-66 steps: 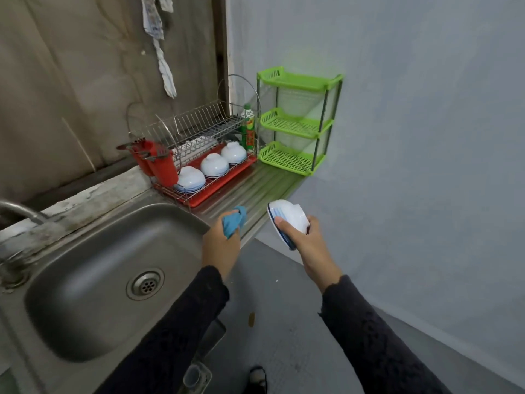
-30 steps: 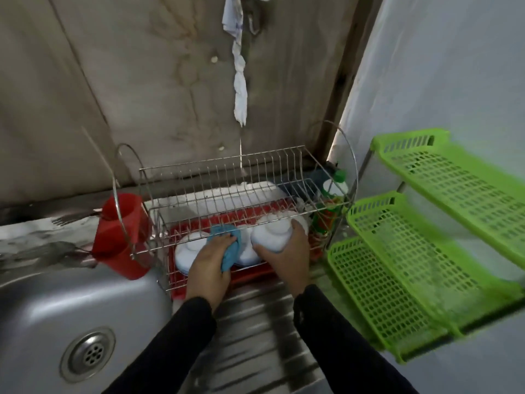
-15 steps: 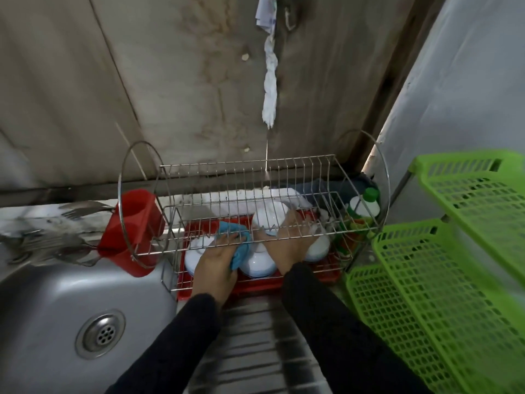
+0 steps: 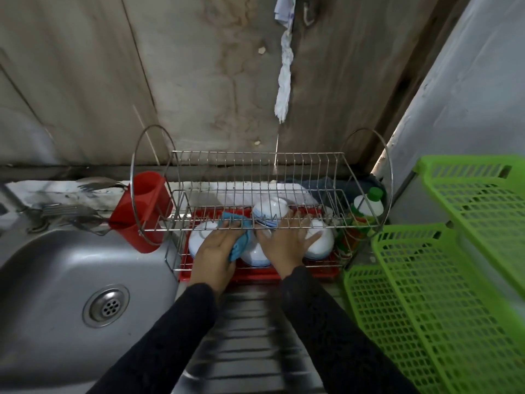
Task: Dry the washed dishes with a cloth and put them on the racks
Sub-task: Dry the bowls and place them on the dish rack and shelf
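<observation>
Bowl [image 4: 324,247] lies under right hand's [image 4: 281,247] straight, spread fingers; left hand's [image 4: 216,253] fingers grip cloth [image 4: 237,247] beside them.

- The left hand [image 4: 216,255] grips a blue cloth [image 4: 238,240] inside the wire rack's [image 4: 255,191] lower tier.
- The right hand [image 4: 284,247], fingers spread, rests on upturned bowls [image 4: 321,245] there.
- Green shelves [image 4: 426,294] stand right of the rack.

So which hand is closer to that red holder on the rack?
Left. The left hand, holding the blue cloth, is just right of the red holder; the right hand lies farther right, over the bowls.
</observation>
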`<state>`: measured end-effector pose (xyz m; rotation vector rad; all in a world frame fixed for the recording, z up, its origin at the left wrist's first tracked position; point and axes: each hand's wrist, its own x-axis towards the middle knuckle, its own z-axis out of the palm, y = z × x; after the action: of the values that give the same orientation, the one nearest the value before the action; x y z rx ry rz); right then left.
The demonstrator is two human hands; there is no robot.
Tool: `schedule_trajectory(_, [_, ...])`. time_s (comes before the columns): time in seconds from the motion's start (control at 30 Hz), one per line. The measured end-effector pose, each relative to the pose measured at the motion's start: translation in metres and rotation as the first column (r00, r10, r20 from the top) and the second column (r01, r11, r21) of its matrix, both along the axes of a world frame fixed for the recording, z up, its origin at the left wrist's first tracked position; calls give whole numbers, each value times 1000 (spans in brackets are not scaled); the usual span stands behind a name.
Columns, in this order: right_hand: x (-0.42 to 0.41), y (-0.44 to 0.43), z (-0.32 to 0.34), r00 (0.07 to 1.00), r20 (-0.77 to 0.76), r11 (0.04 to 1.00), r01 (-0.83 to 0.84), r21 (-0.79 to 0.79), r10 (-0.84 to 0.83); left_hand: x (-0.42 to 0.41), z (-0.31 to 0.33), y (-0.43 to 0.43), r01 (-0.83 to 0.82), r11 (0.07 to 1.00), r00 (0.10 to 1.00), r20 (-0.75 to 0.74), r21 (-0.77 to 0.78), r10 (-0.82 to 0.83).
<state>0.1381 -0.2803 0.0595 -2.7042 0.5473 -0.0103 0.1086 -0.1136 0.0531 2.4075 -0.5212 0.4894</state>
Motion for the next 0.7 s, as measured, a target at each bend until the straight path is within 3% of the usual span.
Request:
schedule_trajectory(0.2, [-32,17,-8,986,163,996,-57,76,44,-20,-6,15,-34,999,999,11,-2,34])
schedule_trajectory(0.43, [-75,57,-16,923,340,981,-193,-2,183,-57,-5,52,-46,995,995,-90,-84,38])
schedule_trajectory(0.7, [-113,152,-17,825,456,938,-341,-69,333,-104,1,146,-132,988,990,-65,-74,127])
